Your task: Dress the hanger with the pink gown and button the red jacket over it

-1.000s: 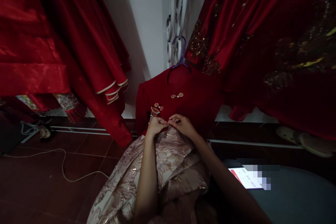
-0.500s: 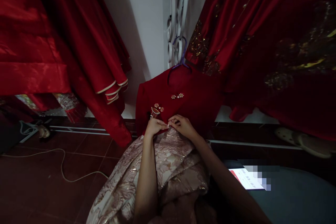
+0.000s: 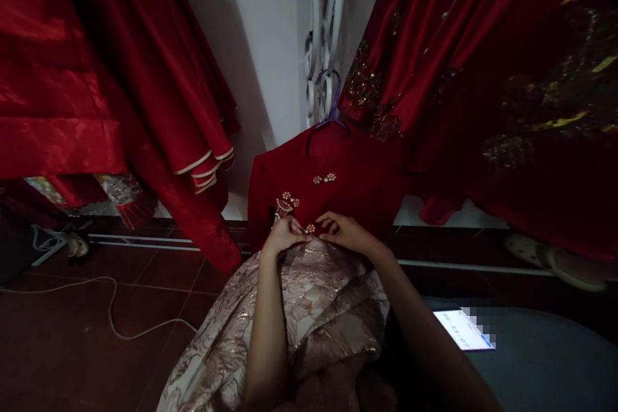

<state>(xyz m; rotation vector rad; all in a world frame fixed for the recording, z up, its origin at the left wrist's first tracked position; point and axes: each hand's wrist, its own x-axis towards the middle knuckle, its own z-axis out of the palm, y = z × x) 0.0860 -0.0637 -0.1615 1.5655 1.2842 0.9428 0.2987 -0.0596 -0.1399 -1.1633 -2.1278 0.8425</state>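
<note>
A dark red jacket [image 3: 338,167] hangs on a purple hanger [image 3: 327,103] against the white wall, over a pink-gold brocade skirt [image 3: 309,309]. Pearl clasps run down its front: one [image 3: 324,178] near the chest, one with a tassel [image 3: 286,201] to the left, and one [image 3: 309,229] at the lower edge. My left hand [image 3: 282,235] and my right hand [image 3: 345,232] meet at that lowest clasp, fingers curled and pinching the fabric on either side of it. Both forearms reach up from the bottom of the view.
Red satin garments [image 3: 120,77] hang at left and embroidered red ones [image 3: 483,77] at right. A white cable [image 3: 111,309] trails over the dark red floor tiles. A lit phone [image 3: 463,329] lies on a grey seat [image 3: 545,360] at lower right. A slipper [image 3: 555,257] sits by the wall.
My hands have drawn slightly apart, so the lowest pearl clasp now shows between them. The view has shifted a little downward.
</note>
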